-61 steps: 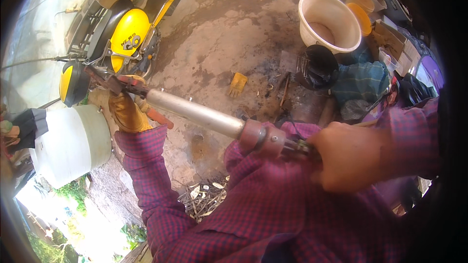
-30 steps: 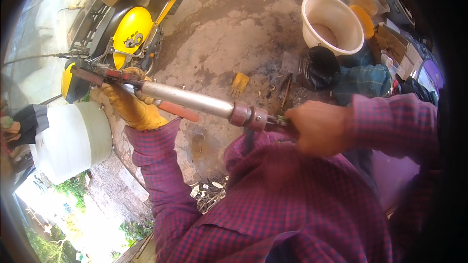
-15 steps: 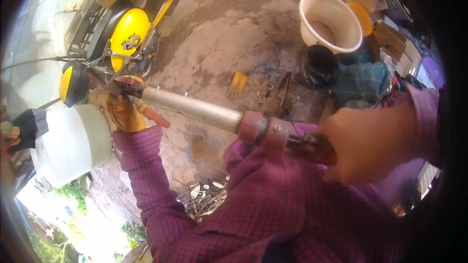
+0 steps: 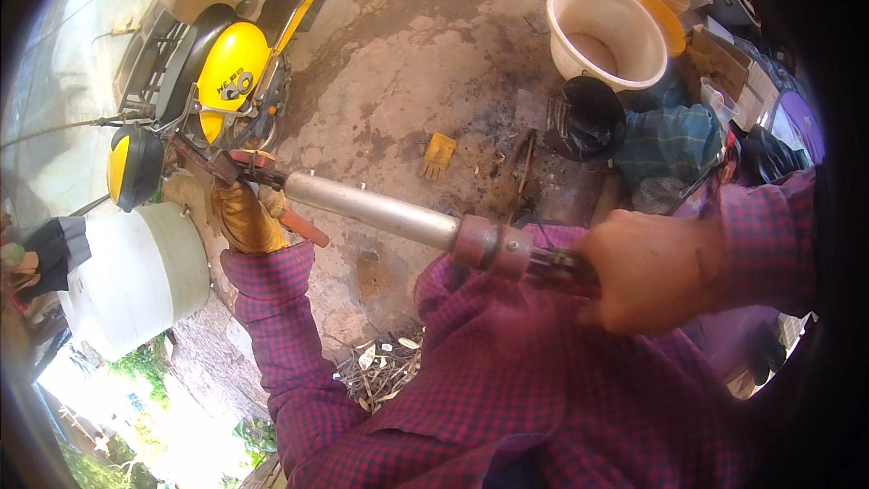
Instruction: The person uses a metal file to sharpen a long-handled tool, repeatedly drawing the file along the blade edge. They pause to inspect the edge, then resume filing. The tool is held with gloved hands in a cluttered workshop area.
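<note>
Over brown floor (image 4: 425, 63), left hand (image 4: 248, 219) and right hand (image 4: 654, 272) grip metal tool (image 4: 376, 210).

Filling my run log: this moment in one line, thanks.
silver-tubed tool: between hands | left hand: gloved, holding left end | right hand: bare, holding right end | loose yellow glove: on ground

Room to pass lies above the stained brown floor (image 4: 407, 45) between the yellow-and-black motorcycle (image 4: 233, 68) and round cream plastic tub (image 4: 625, 20) — nearer in, a long silver metal tubular tool (image 4: 371, 211) bars the way.
</note>
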`<action>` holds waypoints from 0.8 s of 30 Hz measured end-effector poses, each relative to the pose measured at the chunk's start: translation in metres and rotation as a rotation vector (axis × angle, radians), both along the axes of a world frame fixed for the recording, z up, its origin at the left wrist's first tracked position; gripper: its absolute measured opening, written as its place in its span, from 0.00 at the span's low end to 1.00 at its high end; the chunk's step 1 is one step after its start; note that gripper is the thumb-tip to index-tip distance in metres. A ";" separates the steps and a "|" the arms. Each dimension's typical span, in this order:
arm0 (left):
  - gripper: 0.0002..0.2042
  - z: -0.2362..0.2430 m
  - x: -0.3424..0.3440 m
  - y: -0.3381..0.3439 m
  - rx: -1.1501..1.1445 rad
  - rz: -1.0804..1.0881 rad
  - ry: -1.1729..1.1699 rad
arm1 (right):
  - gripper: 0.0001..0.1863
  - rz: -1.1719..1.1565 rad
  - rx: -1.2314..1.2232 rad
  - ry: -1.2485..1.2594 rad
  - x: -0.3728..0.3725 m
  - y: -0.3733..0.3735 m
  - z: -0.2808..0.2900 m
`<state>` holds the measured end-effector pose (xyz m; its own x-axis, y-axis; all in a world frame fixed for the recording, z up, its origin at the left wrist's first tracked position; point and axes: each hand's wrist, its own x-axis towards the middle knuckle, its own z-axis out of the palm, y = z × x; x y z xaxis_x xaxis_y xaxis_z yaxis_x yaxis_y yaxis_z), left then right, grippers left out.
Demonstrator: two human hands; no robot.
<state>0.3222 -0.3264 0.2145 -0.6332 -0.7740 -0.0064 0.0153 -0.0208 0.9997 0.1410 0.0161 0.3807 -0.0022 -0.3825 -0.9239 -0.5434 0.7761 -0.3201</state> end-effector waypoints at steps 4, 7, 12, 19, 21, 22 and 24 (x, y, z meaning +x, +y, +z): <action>0.31 -0.004 0.002 -0.004 -0.115 0.027 0.031 | 0.16 -0.047 -0.024 0.017 0.004 0.003 -0.006; 0.30 -0.006 0.002 -0.001 -0.088 -0.022 0.044 | 0.16 -0.078 -0.041 0.027 0.011 0.004 -0.012; 0.29 0.004 -0.006 0.018 0.047 0.090 0.011 | 0.16 -0.109 -0.115 0.070 0.023 0.004 -0.030; 0.33 0.020 -0.014 0.030 0.327 0.099 0.135 | 0.15 -0.076 -0.300 0.206 0.028 -0.003 -0.069; 0.34 0.019 -0.017 0.028 0.442 0.046 0.254 | 0.14 -0.051 -0.342 0.269 0.028 -0.009 -0.086; 0.34 0.019 -0.018 0.027 0.498 0.002 0.323 | 0.14 -0.042 -0.363 0.296 0.026 -0.012 -0.094; 0.36 0.017 -0.020 0.029 0.417 0.004 0.339 | 0.12 -0.033 -0.409 0.369 0.024 -0.018 -0.111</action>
